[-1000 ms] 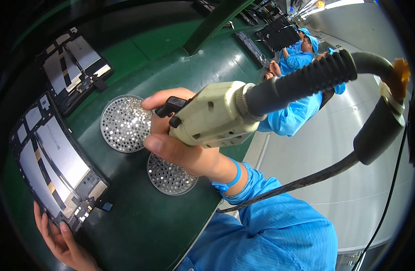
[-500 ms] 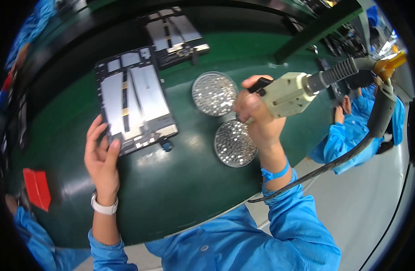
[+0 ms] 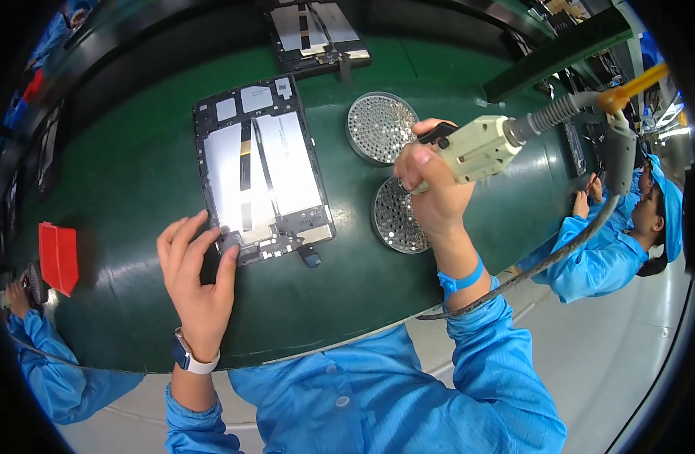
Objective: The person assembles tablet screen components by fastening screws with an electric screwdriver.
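A tablet computer [image 3: 296,163] with its back cover off lies on the green tabletop, silver battery panels facing up. My left hand [image 3: 200,280] has its fingers spread, their tips resting at the tablet's near-left corner. My right hand [image 3: 438,189] is closed around a pale electric screwdriver [image 3: 480,151] with a black lever and a cable. The driver's tip is hidden behind my fingers. Beside and partly under that hand are two round dishes with many small holes and shiny bits, a far dish [image 3: 377,125] and a near dish [image 3: 396,219].
Another opened tablet [image 3: 317,34] lies at the back. A red bin [image 3: 58,257] stands at the left. A green post [image 3: 559,57] rises at the back right. The driver's thick cable [image 3: 567,250] loops past my right forearm. Co-workers in blue sit to the right [image 3: 597,257] and left [image 3: 67,386].
The tablet has come nearer to me, away from the back tablet, along with my left hand. My right hand with the screwdriver has shifted slightly nearer relative to the dishes. The view has shifted too.
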The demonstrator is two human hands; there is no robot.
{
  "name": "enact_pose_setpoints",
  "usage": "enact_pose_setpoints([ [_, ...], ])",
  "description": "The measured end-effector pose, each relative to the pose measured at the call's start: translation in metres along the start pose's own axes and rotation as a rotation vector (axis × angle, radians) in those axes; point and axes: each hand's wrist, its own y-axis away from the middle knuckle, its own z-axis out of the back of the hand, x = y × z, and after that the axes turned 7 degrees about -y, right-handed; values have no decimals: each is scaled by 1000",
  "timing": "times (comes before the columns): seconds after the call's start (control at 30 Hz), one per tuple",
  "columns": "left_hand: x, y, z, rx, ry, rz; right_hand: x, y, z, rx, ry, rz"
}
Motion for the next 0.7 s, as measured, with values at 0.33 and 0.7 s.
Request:
enact_pose_setpoints([
  [0.33, -31, -20, -5, 223, 76, -666, -3, 7, 4, -38, -44, 14],
  [0.7, -27, -23, -26, 101, 169, -646, 0, 12, 3, -37, 36, 5],
])
